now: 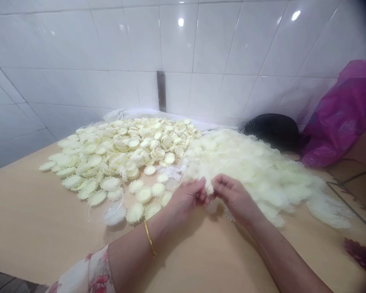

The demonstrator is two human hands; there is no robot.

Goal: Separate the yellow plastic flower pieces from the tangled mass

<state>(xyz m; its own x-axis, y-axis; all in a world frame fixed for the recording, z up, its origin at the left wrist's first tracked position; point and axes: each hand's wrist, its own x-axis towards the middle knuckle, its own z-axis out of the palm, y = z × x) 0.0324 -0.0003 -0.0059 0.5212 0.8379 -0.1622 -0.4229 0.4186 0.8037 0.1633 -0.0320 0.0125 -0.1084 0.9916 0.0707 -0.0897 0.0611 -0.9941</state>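
Observation:
Both hands meet in front of the piles, pinching a small pale fabric piece with a scalloped edge (209, 187) between their fingertips. My left hand (187, 199), with a gold bangle on its wrist, is closed on the piece's left side. My right hand (233, 197) is closed on its right side. Left of them spreads a heap of cream, round, scalloped discs (134, 142), some loose on the table near my left wrist. Behind my right hand lies a fluffy pile of pale, sheer scalloped pieces (250, 162). Fingers partly hide the held piece.
A small white tub (115, 214) with a white cord stands on the wooden table (49, 228). At the back right are a black rounded object (273, 130) and a pink plastic bag (338, 118). A dark red scalloped piece (361, 256) lies at the right edge. White tiles wall the back.

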